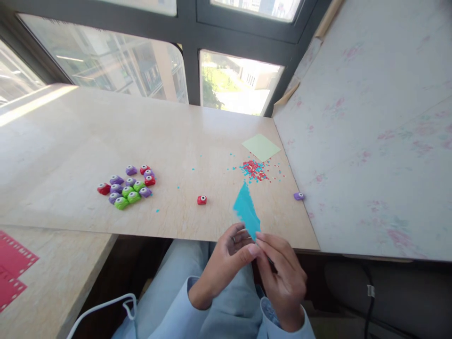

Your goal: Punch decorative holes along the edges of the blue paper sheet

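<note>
1. The left hand (228, 256) and right hand (282, 273) meet at the near edge of the table (70, 141), fingertips pinched together on the lower corner of a blue paper piece (246, 210).
2. The paper (a pointed, folded-looking shape) slants up from the fingers over the tabletop.
3. Just beyond it lies a heap of red and blue paper bits (253, 170), with a pale green sheet (260, 146) behind.
4. A lone red punch (201, 200) sits left of the paper; a purple one (298, 196) sits right.
5. A cluster of punches (128, 186) lies well apart, further left.
</note>
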Motion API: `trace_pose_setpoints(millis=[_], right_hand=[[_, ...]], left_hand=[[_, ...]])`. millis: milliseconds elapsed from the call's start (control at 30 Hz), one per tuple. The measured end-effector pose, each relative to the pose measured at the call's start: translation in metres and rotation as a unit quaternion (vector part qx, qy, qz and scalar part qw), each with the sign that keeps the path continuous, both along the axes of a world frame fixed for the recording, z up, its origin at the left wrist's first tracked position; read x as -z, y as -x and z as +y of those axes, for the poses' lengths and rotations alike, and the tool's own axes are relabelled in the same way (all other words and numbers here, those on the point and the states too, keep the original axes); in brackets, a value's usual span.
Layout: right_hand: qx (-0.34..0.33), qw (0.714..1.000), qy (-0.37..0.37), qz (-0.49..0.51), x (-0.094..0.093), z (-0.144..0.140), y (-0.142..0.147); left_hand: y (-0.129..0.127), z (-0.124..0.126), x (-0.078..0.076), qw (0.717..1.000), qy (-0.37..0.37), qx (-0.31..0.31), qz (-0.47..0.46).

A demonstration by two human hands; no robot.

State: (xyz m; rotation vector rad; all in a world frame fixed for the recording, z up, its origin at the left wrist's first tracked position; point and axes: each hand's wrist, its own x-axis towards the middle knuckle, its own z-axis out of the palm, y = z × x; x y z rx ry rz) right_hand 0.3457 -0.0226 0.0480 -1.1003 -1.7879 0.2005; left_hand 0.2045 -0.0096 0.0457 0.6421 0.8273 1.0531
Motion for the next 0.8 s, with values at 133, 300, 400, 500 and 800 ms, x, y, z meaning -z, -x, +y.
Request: trace_pose_setpoints(millis=[133,300,400,500,800], right_hand=[[-0.085,0.995,0.042,-0.01,0.012,0.008,0.02],[-0.052,0.991,0.105,0.062,0.032,0.004,0.008],[0.046,0.963,0.21,0.165,0.04,0.01,-0.007],[0.045,0.893,0.348,0.281,0.039,0.025,-0.017],[-0.078,0.788,0.538,0.29,0.038,0.07,-0.027]], left_hand=[[0.004,0.0,0.013,0.996,0.04,-0.075,0.038],[0.03,0.008,0.025,0.991,0.1,-0.084,0.035],[0.046,0.012,0.021,0.995,0.091,-0.019,0.046],[0.056,0.018,0.013,0.996,0.045,0.066,0.04],[0.061,0.041,0.007,0.975,-0.076,0.103,0.179]])
